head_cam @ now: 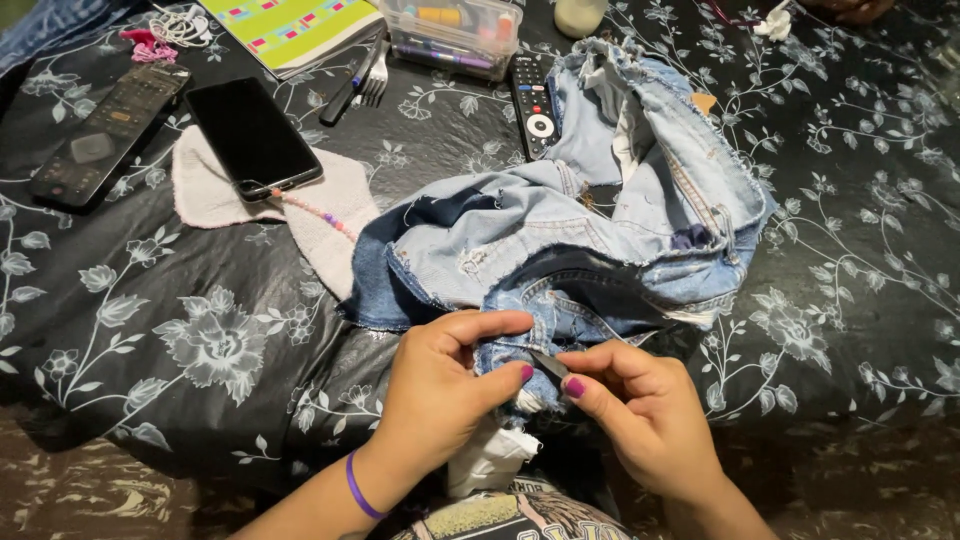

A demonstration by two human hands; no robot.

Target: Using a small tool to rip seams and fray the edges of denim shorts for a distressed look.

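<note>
A crumpled pair of light blue jeans (600,220) lies on the black floral tablecloth (180,330), with frayed edges and darker denim patches. My left hand (440,385) pinches the near edge of the denim between thumb and fingers. My right hand (640,410) holds a small thin metal tool (548,364) against that same edge, its tip touching the fabric by my left thumb. A purple band circles my left wrist. The tool's exact kind is too small to tell.
A black phone (252,135) rests on a pale cloth (330,215) with a beaded strap. Two remote controls (100,135) (533,100), a fork (375,85), a pen, a green notebook (295,28) and a clear plastic box (455,35) lie at the back.
</note>
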